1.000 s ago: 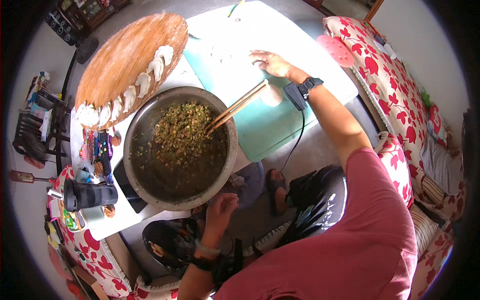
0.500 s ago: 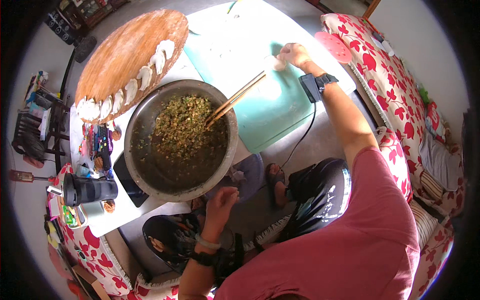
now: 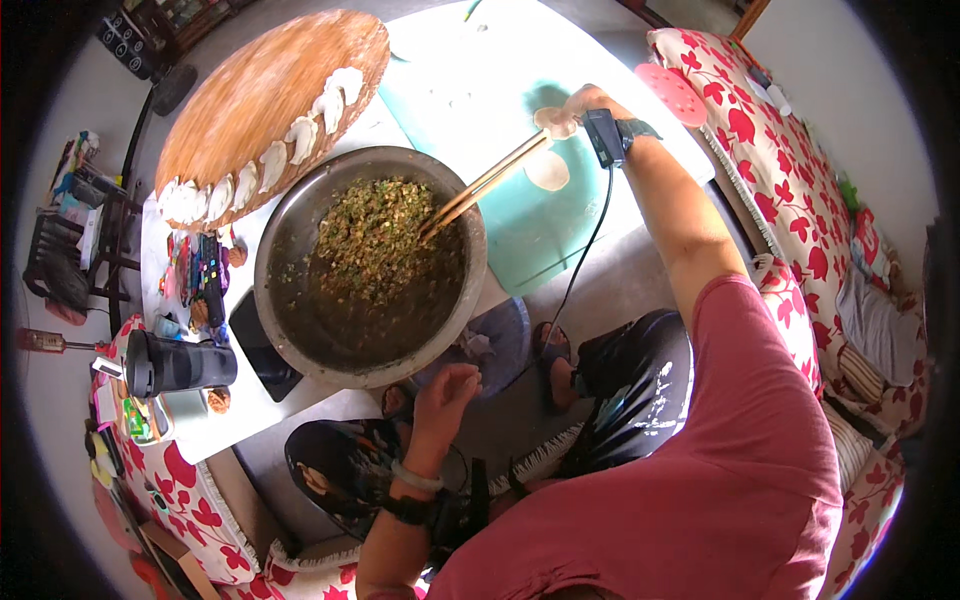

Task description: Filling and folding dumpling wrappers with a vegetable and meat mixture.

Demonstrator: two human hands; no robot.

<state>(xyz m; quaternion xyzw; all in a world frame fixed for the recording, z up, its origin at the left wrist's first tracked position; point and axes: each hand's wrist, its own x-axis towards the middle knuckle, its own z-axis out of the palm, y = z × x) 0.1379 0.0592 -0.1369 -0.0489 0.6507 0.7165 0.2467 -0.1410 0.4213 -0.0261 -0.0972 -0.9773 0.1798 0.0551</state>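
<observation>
My right hand (image 3: 588,102) reaches over the pale green mat (image 3: 520,245), its fingers closed at the edge of a round dumpling wrapper (image 3: 556,123). Another wrapper (image 3: 548,171) lies flat on the mat just nearer to me. My left hand (image 3: 446,400) is held above my lap, close to the basin's near rim, with its fingers curled and nothing visible in them. The big metal basin (image 3: 370,372) contains chopped green and brown filling (image 3: 365,235). A pair of chopsticks (image 3: 490,184) stands in the filling and leans right across the rim.
A round wooden board (image 3: 265,95) at the far left carries a curved row of several folded dumplings (image 3: 273,165). A dark lidded cup (image 3: 185,363) lies at the table's left side near pens and walnuts. A blue-grey bin (image 3: 503,340) stands below the table's near edge.
My right hand has shifted slightly farther away, with a wrapper at its fingers. The flat wrapper on the mat shows more plainly now. The left hand stays nearly in place.
</observation>
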